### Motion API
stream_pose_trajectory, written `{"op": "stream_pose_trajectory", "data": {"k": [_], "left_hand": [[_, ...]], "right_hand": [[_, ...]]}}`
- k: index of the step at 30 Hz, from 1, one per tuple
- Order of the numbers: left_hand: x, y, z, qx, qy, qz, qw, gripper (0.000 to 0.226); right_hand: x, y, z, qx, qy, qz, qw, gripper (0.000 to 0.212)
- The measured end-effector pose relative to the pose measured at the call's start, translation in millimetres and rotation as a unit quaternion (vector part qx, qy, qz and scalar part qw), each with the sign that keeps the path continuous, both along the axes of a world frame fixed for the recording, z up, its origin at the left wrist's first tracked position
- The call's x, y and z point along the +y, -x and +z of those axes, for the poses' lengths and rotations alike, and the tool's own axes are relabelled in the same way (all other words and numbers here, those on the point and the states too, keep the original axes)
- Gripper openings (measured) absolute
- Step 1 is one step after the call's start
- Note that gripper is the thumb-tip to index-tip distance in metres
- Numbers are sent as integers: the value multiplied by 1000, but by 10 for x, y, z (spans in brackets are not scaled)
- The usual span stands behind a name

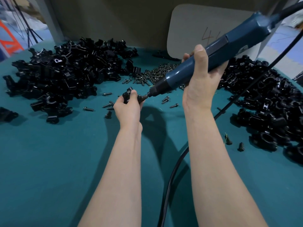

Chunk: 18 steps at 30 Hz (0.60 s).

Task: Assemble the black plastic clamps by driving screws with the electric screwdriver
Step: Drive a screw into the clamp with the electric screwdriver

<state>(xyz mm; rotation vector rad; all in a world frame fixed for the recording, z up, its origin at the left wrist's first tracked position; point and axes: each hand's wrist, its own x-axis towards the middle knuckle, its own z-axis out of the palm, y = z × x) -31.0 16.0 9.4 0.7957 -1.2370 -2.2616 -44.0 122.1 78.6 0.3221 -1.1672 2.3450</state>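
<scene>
L hand (127, 106) fingers pinching a clamp (129, 95) above counter (49, 161) center; R hand (200, 79) gripping screwdriver (205, 58), tip touching clamp's screw (143, 97). Clamp piles lying at L & R edges.

A white card (188, 30) stands behind the teal tablecloth (49, 161).

Dim, soft shadows (edges perhaps warped).
</scene>
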Motion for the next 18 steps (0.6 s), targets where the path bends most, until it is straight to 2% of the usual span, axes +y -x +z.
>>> {"op": "stream_pose_trajectory", "data": {"k": [8, 18], "left_hand": [[2, -10, 18, 7, -12, -5, 1000, 18], [-7, -8, 16, 13, -22, -14, 1000, 19]], "right_hand": [[-22, -50, 59, 20, -14, 23, 999, 27], [-31, -97, 79, 15, -35, 30, 999, 32]]}}
